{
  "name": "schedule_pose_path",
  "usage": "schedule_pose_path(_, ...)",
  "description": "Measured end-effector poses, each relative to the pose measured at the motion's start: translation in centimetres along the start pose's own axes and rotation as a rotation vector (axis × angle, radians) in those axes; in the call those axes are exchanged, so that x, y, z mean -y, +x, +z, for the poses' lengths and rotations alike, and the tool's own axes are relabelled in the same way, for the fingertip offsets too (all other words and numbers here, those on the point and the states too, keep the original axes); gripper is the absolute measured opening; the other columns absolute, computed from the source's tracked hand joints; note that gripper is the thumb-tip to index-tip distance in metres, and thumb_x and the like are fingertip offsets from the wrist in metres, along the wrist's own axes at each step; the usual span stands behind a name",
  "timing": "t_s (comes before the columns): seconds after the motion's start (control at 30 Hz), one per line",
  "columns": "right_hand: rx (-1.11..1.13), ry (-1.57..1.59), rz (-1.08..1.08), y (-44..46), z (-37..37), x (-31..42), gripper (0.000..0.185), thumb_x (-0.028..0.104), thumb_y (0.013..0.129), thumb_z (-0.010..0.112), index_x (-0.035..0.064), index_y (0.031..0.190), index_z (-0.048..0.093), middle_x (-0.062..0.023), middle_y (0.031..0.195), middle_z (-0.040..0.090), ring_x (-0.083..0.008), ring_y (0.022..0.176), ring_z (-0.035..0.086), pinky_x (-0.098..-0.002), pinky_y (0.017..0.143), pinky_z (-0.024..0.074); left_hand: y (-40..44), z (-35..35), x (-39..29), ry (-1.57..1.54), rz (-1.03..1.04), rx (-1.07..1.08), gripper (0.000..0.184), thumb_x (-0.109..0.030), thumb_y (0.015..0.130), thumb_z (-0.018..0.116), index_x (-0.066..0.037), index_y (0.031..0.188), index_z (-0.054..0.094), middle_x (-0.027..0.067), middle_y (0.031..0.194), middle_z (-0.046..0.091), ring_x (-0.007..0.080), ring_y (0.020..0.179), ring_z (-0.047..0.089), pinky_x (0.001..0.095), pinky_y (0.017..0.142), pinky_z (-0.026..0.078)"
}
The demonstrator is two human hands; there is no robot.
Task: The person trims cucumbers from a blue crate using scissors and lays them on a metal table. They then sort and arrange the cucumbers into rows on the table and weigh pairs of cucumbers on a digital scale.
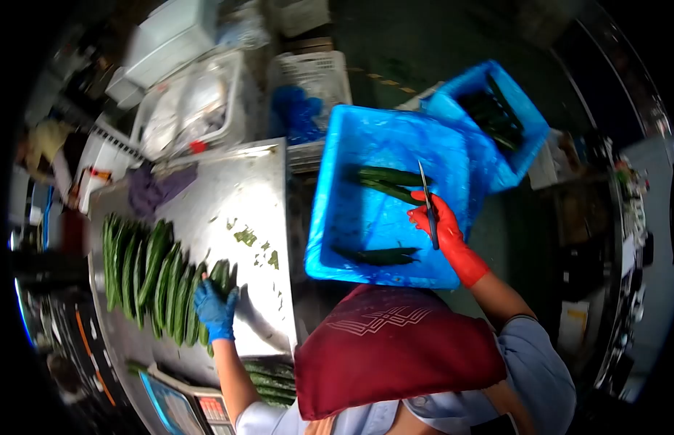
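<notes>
My left hand (215, 308), in a blue glove, lies on the right end of a row of green cucumbers (157, 264) on the metal table (261, 188). Its fingers are closed round one or more cucumbers there. Over the blue-lined crate (351, 138), my right hand (442, 226) in a red glove grips a knife (428, 203), its blade pointing away from me. Just beyond that hand, two or more cucumbers (391, 175) lie in the crate. Another cucumber (380, 256) rests near the crate's close side.
A second blue-lined crate (536, 138) holds dark cucumbers. White bins (239, 87) stand behind the table. A purple cloth (152, 190) and leaf scraps (246, 235) lie on it. A screened device (170, 406) sits near its front. A person (51, 152) is at far left.
</notes>
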State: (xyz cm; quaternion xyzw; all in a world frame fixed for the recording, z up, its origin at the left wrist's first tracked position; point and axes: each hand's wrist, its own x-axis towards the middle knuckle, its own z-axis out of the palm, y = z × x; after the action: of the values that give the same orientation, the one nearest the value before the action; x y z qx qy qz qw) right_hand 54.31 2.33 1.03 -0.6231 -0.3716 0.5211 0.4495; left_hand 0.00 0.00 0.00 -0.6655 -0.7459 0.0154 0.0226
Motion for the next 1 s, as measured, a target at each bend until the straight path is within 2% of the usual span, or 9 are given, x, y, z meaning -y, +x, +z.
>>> schedule_pose_path(0.07,-0.082,0.114,-0.038,-1.2,1.2,0.6,0.041,0.004,0.086,0.063,0.0073,0.126,0.052,-0.0104,0.092,0.067,-0.0163,0.082,0.064,-0.0285,0.067,0.0515,1.9,-2.4,0.2,-0.078,0.091,-0.294,0.069,-0.048,0.082,0.065,-0.001,0.131,0.049,0.0201,0.118,0.056,0.0364,0.104,0.055,0.0451,0.089,0.044)
schedule_pose_path(0.1,-0.148,0.082,-0.048,-1.2,-5.3,0.5,0.038,0.004,0.087,0.061,0.0063,0.124,0.053,-0.0101,0.087,0.066,-0.0155,0.078,0.064,-0.0281,0.067,0.0513,2.4,-3.9,-9.3,-0.159,0.151,-0.291,0.053,-0.031,0.087,0.064,0.002,0.127,0.05,0.021,0.112,0.06,0.0356,0.099,0.058,0.0412,0.086,0.047)
schedule_pose_path(0.2,-0.153,0.242,-0.073,-2.5,-6.7,0.8,0.036,0.002,0.087,0.061,0.0052,0.122,0.054,-0.0078,0.08,0.063,-0.0137,0.07,0.061,-0.0272,0.064,0.0496,5.2,-2.6,-18.1,-0.879,0.351,0.081,0.042,-0.018,0.086,0.065,-0.002,0.123,0.055,0.0183,0.113,0.061,0.0297,0.099,0.06,0.0369,0.087,0.047)
schedule_pose_path(0.3,-0.196,0.219,-0.028,-3.7,-7.2,0.9,0.033,0.004,0.088,0.059,0.005,0.121,0.055,-0.0073,0.078,0.062,-0.0149,0.07,0.062,-0.0279,0.065,0.0509,5.8,0.0,-30.5,-0.944,0.775,0.556,0.039,-0.022,0.084,0.067,-0.006,0.118,0.06,0.0162,0.113,0.064,0.0315,0.103,0.061,0.039,0.091,0.047)
schedule_pose_path(0.43,-0.296,0.277,0.044,-5.5,-9.2,1.1,0.032,0.0,0.087,0.06,0.0035,0.119,0.055,-0.0081,0.078,0.062,-0.0144,0.07,0.063,-0.0289,0.066,0.0532,3.0,3.9,-45.5,-0.174,1.102,1.137,0.048,-0.037,0.088,0.056,-0.01,0.128,0.053,0.0197,0.117,0.061,0.0373,0.103,0.06,0.0429,0.092,0.046)
schedule_pose_path(0.53,-0.37,0.303,0.083,-6.9,-11.2,-0.2,0.034,0.0,0.087,0.06,0.0041,0.121,0.055,-0.0081,0.083,0.063,-0.015,0.072,0.064,-0.0293,0.068,0.0544,-0.7,17.4,-46.7,-0.301,1.342,1.006,0.051,-0.043,0.089,0.052,-0.012,0.13,0.051,0.0206,0.118,0.06,0.0389,0.102,0.058,0.0453,0.093,0.044)
schedule_pose_path(0.77,-0.375,0.387,0.146,-8.0,-14.3,-2.3,0.035,0.005,0.088,0.062,0.0058,0.122,0.055,-0.007,0.086,0.063,-0.0155,0.076,0.064,-0.0297,0.069,0.0538,1.2,16.6,-47.0,0.117,1.29,1.324,0.063,-0.043,0.079,0.065,-0.007,0.129,0.052,0.0183,0.119,0.06,0.0332,0.106,0.057,0.0415,0.092,0.044)
schedule_pose_path(0.9,-0.324,0.414,0.151,-7.4,-13.6,-2.4,0.035,0.005,0.089,0.06,0.0061,0.123,0.054,-0.0075,0.084,0.063,-0.0153,0.075,0.064,-0.0294,0.069,0.0529,1.8,16.7,-44.4,-0.345,1.076,1.475,0.062,-0.04,0.073,0.069,-0.003,0.122,0.057,0.0145,0.118,0.062,0.0288,0.106,0.058,0.0393,0.093,0.043)
schedule_pose_path(1.0,-0.275,0.42,0.149,-7.3,-13.2,-2.0,0.035,0.006,0.089,0.058,0.0065,0.123,0.054,-0.0077,0.083,0.063,-0.0151,0.073,0.064,-0.0289,0.069,0.0525,2.7,16.3,-45.8,-0.019,1.169,1.549,0.065,-0.039,0.073,0.069,-0.004,0.126,0.054,0.0132,0.12,0.06,0.0277,0.108,0.056,0.0386,0.095,0.042)
